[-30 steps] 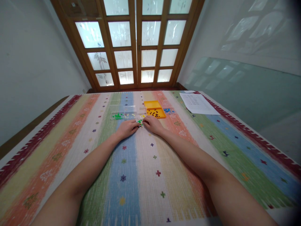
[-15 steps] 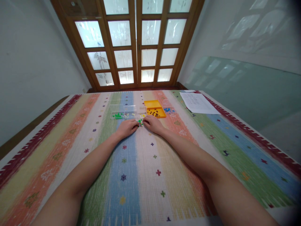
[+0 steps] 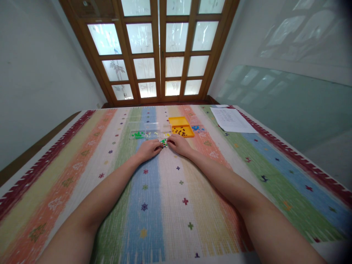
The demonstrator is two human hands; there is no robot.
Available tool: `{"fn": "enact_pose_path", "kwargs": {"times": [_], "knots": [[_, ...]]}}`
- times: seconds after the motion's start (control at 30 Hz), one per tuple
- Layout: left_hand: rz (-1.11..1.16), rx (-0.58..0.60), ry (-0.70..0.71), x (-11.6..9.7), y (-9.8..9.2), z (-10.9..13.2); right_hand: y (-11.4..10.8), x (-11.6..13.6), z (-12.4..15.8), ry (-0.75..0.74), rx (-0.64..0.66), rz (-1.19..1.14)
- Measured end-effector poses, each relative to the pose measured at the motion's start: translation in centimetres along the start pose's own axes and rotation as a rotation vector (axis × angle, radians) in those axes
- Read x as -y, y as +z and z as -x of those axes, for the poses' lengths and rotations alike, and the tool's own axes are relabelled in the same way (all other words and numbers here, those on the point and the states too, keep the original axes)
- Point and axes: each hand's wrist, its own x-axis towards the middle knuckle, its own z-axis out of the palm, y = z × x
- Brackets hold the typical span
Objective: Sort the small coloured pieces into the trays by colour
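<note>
A small cluster of green, white and dark pieces (image 3: 164, 143) lies on the cloth between my hands. My left hand (image 3: 150, 149) rests at its left edge, fingers curled together at the pieces. From the right, my right hand (image 3: 178, 143) touches the cluster with bent fingers pressed together. Whatever the fingertips hold is too small to make out. Just beyond are a clear box (image 3: 133, 137) with green pieces, a clear box with pale pieces (image 3: 153, 135), and an open yellow box (image 3: 189, 131) holding brown pieces. Yellow pieces (image 3: 167, 135) show behind my right hand.
Blue pieces (image 3: 197, 128) sit in a clear box right of the yellow one. A printed paper sheet (image 3: 233, 120) lies at the back right of the striped tablecloth (image 3: 176, 220). Wooden doors with glass panes (image 3: 159, 55) stand behind the table.
Both hands stay nearly in place at the cluster. The fingers shift only very slightly; the boxes and paper are unmoved.
</note>
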Motion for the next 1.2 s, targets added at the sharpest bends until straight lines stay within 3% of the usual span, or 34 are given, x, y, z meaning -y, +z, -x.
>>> {"fn": "enact_pose_path", "kwargs": {"times": [1.2], "knots": [[0.02,-0.013,0.013,0.68,0.31,0.17,-0.58,0.5,0.12,0.009,0.018,-0.033]]}}
